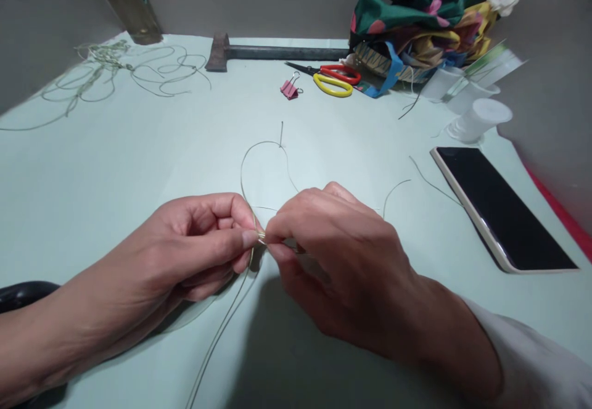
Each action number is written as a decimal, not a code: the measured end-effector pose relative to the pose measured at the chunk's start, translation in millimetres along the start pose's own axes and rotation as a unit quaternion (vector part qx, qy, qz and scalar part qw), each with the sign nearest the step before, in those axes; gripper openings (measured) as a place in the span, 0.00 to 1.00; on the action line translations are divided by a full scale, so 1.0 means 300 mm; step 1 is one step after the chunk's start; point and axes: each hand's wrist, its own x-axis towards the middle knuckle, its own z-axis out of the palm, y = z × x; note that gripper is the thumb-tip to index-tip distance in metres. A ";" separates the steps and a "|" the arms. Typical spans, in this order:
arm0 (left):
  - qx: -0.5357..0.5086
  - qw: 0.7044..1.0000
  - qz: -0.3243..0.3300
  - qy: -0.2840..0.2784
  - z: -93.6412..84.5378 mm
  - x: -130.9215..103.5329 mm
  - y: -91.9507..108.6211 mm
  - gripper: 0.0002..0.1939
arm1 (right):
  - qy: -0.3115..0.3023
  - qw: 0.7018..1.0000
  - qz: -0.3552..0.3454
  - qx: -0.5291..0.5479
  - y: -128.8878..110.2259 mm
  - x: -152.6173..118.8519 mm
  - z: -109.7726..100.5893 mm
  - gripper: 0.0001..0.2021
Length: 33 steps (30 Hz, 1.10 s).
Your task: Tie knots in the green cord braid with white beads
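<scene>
A thin greenish cord (242,171) is pinched between both my hands over the pale table. My left hand (198,245) is closed, thumb against forefinger, on the strands where they come together. Right beside it, my right hand (342,255) pinches the same bundle, its fingertips nearly meeting the left thumb. From the pinch, the cord curves up in a loop beyond the hands, and two lengths run down toward the table's near edge. Exactly how the strands cross is hidden by my fingers.
A tangled heap of cord (104,57) lies at the back left. Behind are a hammer (287,52), a pink binder clip (290,87) and scissors (333,84). Colourful cloth (416,17) is piled back right, near white spools (481,119). A phone (502,208) lies at right.
</scene>
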 end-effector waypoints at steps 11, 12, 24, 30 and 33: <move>0.000 1.000 -0.009 0.011 0.012 0.005 0.018 0.08 | 0.015 1.000 0.006 -0.003 -0.008 0.003 -0.005 0.11; -0.003 1.000 -0.006 0.009 0.013 0.004 0.018 0.08 | 0.016 1.000 0.001 -0.005 -0.009 0.002 -0.006 0.11; -0.017 1.000 -0.024 -0.005 -0.006 0.001 0.002 0.10 | 0.061 0.998 0.018 0.027 -0.007 -0.003 0.009 0.11; -0.032 0.999 -0.034 -0.011 -0.011 -0.006 0.009 0.09 | 0.061 0.997 0.034 0.038 -0.014 0.009 -0.018 0.15; -0.042 0.999 -0.025 -0.018 -0.007 -0.006 0.016 0.11 | 0.073 0.997 0.023 0.008 -0.020 0.005 -0.023 0.12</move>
